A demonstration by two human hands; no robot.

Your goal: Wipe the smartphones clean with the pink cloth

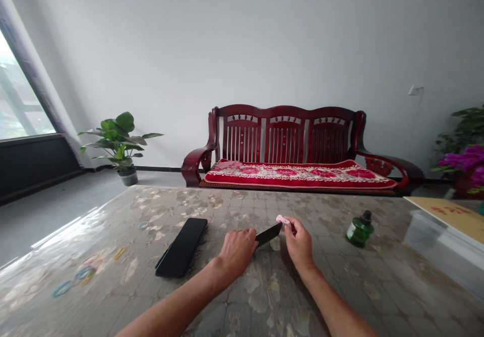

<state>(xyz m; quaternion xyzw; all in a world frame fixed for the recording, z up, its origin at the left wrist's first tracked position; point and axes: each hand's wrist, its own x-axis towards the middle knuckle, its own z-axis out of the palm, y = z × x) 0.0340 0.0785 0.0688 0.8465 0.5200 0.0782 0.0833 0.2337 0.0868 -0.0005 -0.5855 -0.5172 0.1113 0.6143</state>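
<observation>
Nearest to me, above the table (212,301) with its patterned cover, the left hand (238,249) is closed around one end of a dark, flat slab (269,234), which is held tilted, its far end raised toward the right. The right hand (299,242) pinches a small pale pink hair tie (283,220) between thumb and fingers, right at that raised end. Left of the hands lies a black phone (182,248), with another thin dark edge showing beneath it. Farther left, colored bands (83,273) are scattered on the cover. On the right stands a green bottle (359,230) with a black cap, and beyond it a clear box (434,241) with a tan sheet (449,213) over it. Past the table, a red floral mat (291,173) covers the seat of a dark red wooden bench (285,138). A potted plant (126,173) sits on the floor to its left, near the wall.
</observation>
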